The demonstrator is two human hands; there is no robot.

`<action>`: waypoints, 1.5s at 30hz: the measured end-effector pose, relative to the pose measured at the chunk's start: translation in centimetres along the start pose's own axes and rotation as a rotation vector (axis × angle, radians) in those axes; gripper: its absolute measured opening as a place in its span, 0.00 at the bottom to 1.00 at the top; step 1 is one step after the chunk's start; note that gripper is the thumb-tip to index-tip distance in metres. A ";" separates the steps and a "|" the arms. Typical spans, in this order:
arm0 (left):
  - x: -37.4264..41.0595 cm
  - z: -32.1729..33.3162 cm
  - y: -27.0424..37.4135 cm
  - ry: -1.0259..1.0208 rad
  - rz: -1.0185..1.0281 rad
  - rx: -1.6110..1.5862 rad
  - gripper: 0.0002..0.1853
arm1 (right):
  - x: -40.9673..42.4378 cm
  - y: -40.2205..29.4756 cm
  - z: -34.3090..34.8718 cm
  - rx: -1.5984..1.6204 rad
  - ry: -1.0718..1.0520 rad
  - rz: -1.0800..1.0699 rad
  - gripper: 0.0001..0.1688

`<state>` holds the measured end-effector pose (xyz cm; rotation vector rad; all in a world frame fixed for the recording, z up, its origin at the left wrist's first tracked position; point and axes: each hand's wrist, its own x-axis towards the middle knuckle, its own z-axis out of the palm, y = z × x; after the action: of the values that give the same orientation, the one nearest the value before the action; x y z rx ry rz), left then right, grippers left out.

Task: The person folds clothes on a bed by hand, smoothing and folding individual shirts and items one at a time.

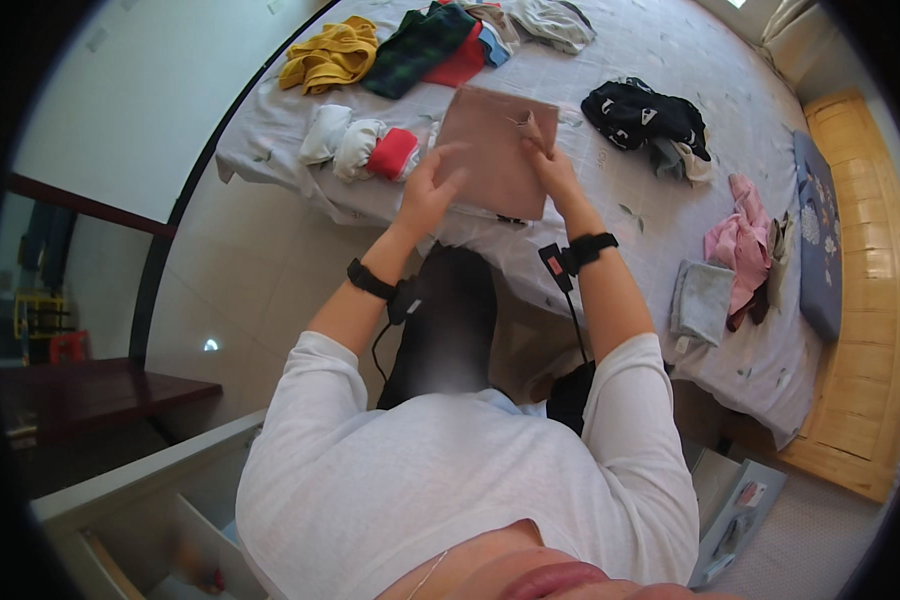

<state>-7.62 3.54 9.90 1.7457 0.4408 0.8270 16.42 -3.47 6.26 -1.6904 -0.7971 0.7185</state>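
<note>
A flat, brownish-pink rectangular panel (pixel 487 161), perhaps a folded fabric box or stiff cloth, is at the near edge of the bed. My right hand (pixel 553 166) grips a raised fold near its upper right side. At its lower left edge is my left hand (pixel 429 191), thumb and fingers apart and slightly blurred; whether it touches the panel is hard to tell. Just left of the panel lie rolled white garments (pixel 356 150) and a red-and-white rolled one (pixel 394 154). Something small and black peeks out under the panel's bottom edge.
On the bed sheet (pixel 622 247) lie a yellow garment (pixel 334 56), a dark green checked one (pixel 420 49), a black patterned pile (pixel 645 116), pink clothing (pixel 742 232) and folded grey cloth (pixel 701 300). A wooden headboard (pixel 862 315) stands right. An open drawer (pixel 150 469) is behind me.
</note>
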 end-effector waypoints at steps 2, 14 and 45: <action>-0.3 -0.9 -3.8 -0.048 -0.138 0.272 0.17 | 0.7 1.4 0.4 -0.174 0.051 0.030 0.34; -1.3 -1.8 -6.4 0.182 -0.092 0.364 0.14 | 2.8 5.8 1.8 0.267 0.109 -0.046 0.19; 4.4 6.4 -6.2 -0.421 -0.040 1.131 0.47 | 1.3 6.8 -8.1 0.418 0.124 0.234 0.34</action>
<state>0.64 4.12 4.43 2.8446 0.7201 0.0954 24.60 -8.29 1.49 -1.4394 -0.3332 0.8644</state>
